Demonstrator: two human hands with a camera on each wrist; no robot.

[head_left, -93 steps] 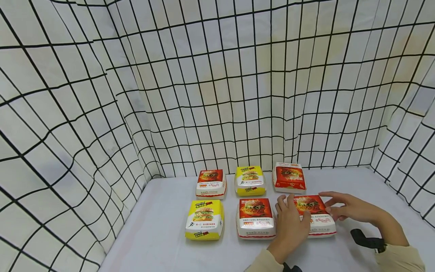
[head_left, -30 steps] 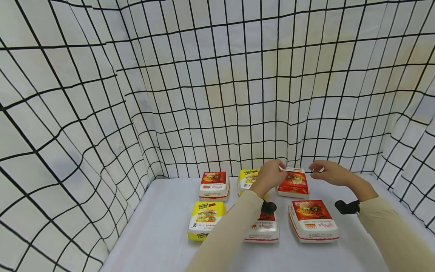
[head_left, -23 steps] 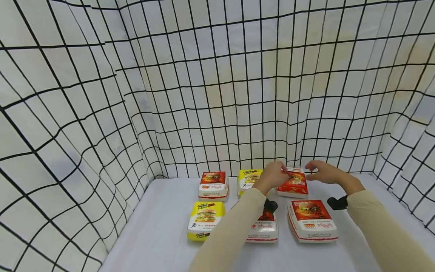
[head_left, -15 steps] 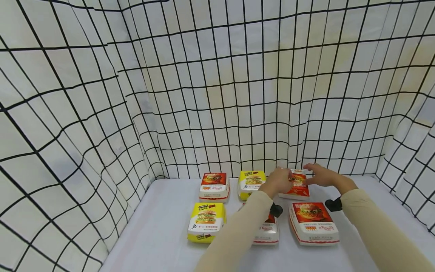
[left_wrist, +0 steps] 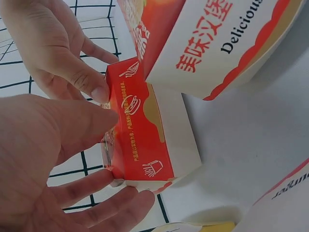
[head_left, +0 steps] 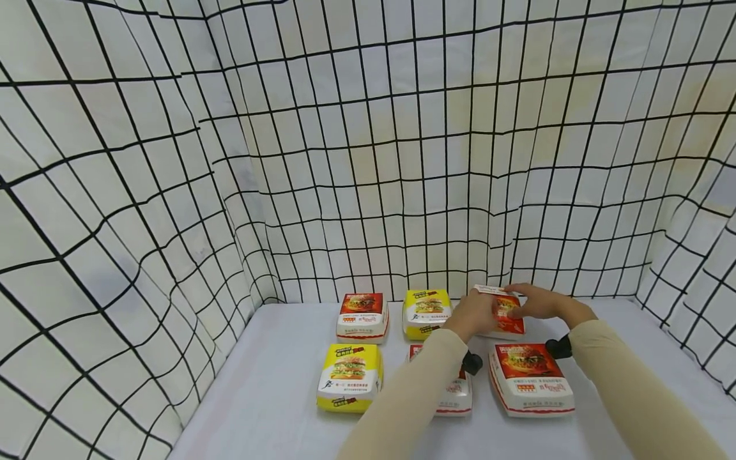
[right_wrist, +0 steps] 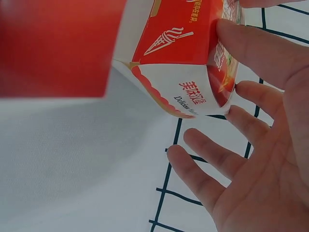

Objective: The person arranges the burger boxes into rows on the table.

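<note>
In the head view, both hands are at a red-and-white burger box (head_left: 510,314) in the back row's right place. The left hand (head_left: 476,313) holds its left side, thumb over the lid edge and fingertips against the side wall, as the left wrist view shows. My right hand (head_left: 543,301) has its thumb on the lid, and some fingertips meet the side near a corner (right_wrist: 219,96); other fingers are spread off it. Directly in front lies another red-and-white burger box (head_left: 531,380). The left forearm partly hides a third red-and-white burger box (head_left: 457,399).
Left of the hands are a yellow burger box (head_left: 427,313) and a red-and-white burger box (head_left: 362,316) in the back row. A yellow burger box (head_left: 349,377) is at front left. White cloth walls with black grid lines (head_left: 368,191) rise behind and beside the white table (head_left: 259,396).
Both hands have left the front-right box for the back-right one. The right hand has come in from its right side until it touches. That box has turned slightly and its rear edge has shifted left.
</note>
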